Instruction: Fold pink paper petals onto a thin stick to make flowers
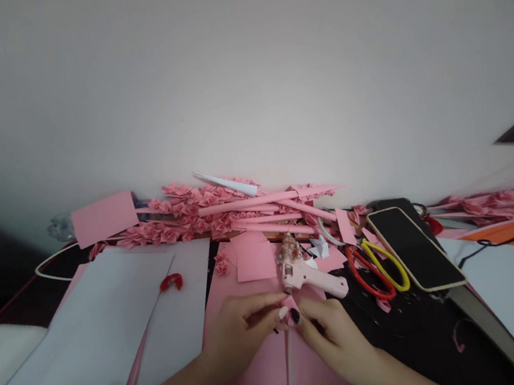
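My left hand [243, 327] and my right hand [338, 333] meet at the centre, both pinching a small folded piece of pink paper [291, 304] between their fingertips. Below it a thin, pale pointed stick [289, 361] sticks down towards me; whether it is joined to the paper is hidden by the fingers. Just beyond my fingertips lies a pale pink hot glue gun [314, 277], its nozzle close to the paper. Under both hands is a large pink sheet [328, 374]. Pink paper squares [253, 263] and a small paper rose [222, 264] lie behind my left hand.
Red-handled [370, 285] and yellow-handled scissors [388, 263] lie right of the glue gun, beside a phone [415, 250]. Paper flowers [201, 203] and rolled pink tubes [258, 201] pile against the wall. White sheets [96, 310] cover the left side, with a red curved item [171, 282] on top.
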`<state>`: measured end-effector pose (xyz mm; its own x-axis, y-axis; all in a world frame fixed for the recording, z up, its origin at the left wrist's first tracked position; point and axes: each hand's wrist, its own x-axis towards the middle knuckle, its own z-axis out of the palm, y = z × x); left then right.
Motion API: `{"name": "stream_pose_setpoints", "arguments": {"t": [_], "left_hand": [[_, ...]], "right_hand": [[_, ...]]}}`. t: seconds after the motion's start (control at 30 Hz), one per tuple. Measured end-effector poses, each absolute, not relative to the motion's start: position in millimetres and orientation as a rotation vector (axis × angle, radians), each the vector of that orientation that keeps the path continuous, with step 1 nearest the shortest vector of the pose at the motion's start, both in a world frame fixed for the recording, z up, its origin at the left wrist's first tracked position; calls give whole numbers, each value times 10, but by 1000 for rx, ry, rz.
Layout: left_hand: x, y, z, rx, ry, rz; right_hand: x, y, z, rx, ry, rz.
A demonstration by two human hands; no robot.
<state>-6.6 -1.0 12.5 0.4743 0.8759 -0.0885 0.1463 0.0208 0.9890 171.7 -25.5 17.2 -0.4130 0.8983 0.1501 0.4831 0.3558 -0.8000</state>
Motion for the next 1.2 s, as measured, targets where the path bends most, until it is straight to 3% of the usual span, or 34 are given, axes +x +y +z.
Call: {"name": "stream_pose_setpoints", "arguments": {"t": [0.27, 1.2], "left_hand": [[-74, -20, 156, 1670, 970, 724], [-67, -53, 96, 1513, 955, 797]], "right_hand": [[1718, -267, 174, -1157, -2041, 907], [1735, -291, 156, -1123, -2115, 1002]]}}
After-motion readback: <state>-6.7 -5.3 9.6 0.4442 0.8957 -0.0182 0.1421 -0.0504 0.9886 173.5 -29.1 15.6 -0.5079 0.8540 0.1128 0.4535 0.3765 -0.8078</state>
